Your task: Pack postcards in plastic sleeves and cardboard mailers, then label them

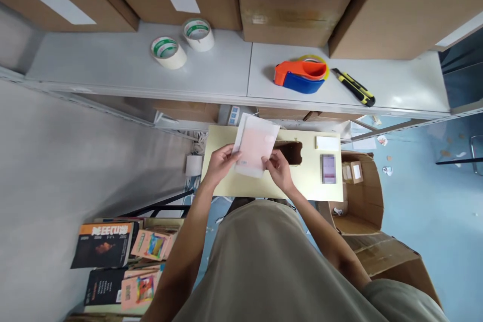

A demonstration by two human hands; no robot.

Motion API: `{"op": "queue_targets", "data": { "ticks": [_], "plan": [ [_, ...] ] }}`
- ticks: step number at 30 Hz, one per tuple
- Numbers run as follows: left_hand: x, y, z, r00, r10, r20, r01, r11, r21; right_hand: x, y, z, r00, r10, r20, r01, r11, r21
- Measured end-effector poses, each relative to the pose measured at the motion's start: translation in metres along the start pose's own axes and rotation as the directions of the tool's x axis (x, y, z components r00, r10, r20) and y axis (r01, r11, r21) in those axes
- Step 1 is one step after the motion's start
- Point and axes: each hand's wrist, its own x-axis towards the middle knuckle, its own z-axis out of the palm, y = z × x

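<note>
Over the pale yellow table I hold a pale pink book inside a translucent white sleeve. My left hand grips its lower left edge, thumb on top. On the lower right edge, my right hand pinches it between thumb and fingers. The sleeve is tilted a little to the right, and its top reaches past the table's far edge. Behind my right hand lies a small open cardboard box, partly covered by the sleeve and hand.
A phone and a white card-like item lie on the table. The grey shelf bears tape rolls, a tape dispenser, a utility knife and cartons. Books are stacked lower left; an open carton stands right.
</note>
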Motion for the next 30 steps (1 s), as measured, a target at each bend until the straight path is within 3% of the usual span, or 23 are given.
{"op": "queue_targets", "data": {
  "ticks": [6,9,12,16,24,30],
  "plan": [
    [0.008,0.035,0.053,0.975,0.219,-0.031,-0.206,0.949,0.24,0.017,0.008,-0.092,1.0,-0.013,0.007,0.014,0.957,-0.289],
    [0.016,0.038,0.073,0.964,0.268,-0.008,-0.251,0.914,0.319,0.022,0.023,-0.13,0.999,0.034,-0.015,-0.037,0.927,-0.373],
    [0.024,0.03,0.092,0.958,0.281,0.046,-0.276,0.874,0.399,0.021,0.035,-0.153,0.998,0.056,-0.025,-0.061,0.918,-0.392],
    [0.03,0.012,0.108,0.966,0.221,0.133,-0.258,0.805,0.534,0.02,0.046,-0.165,0.997,0.073,-0.011,-0.072,0.922,-0.382],
    [0.032,-0.015,0.116,0.966,0.165,0.201,-0.259,0.678,0.688,0.026,0.054,-0.167,0.997,0.078,-0.009,-0.075,0.916,-0.393],
    [0.051,-0.022,0.135,0.97,0.059,0.237,-0.211,0.691,0.691,0.027,0.051,-0.165,0.998,0.055,0.019,-0.042,0.902,-0.429]
  ]
}}
